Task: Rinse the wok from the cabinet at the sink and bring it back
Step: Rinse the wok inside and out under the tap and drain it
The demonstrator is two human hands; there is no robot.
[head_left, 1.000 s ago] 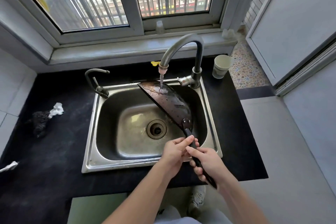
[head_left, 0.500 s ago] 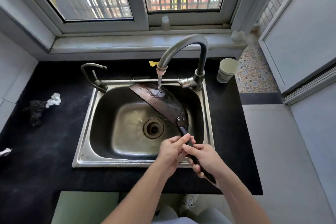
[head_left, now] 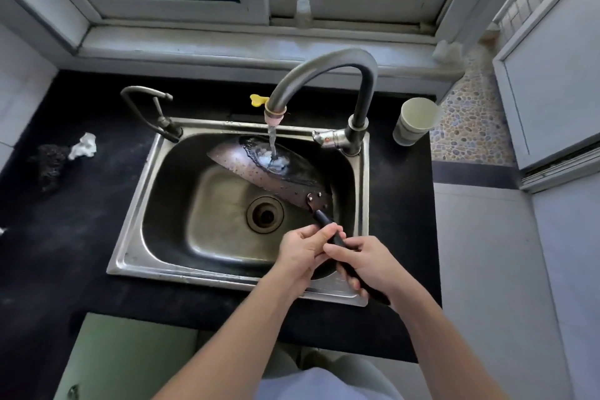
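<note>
Nearest, both bare hands are wrapped round the long black straight handle [head_left: 337, 242] of the dark round metal wok [head_left: 276, 172]: right hand [head_left: 370, 265] lower down toward the handle's end, fingers curled and clamped on it; left hand [head_left: 303, 252] higher up, closer to the pan, thumb and fingers pinched on the shaft. So each grip is closed on the handle, neither on the bowl. From the grip the wok runs up and left, away from the person, tipped on edge inside the stainless steel sink basin [head_left: 146, 204], above and beyond the round drain [head_left: 264, 214]; cannot tell if the far rim touches the basin wall. Water stream [head_left: 272, 143] from the grey curved gooseneck faucet [head_left: 324, 75] lands on the wok's inner face and splashes white. Judgement: rigid, likely weighty steel, all mass far out from the hands, so it levers hard; wet surface slippery, handle is the sane hold, two hands sensible. Beyond, on the black tabletop [head_left: 81, 253], a pale green plastic cup [head_left: 412, 122] right of the tap; window behind.
</note>
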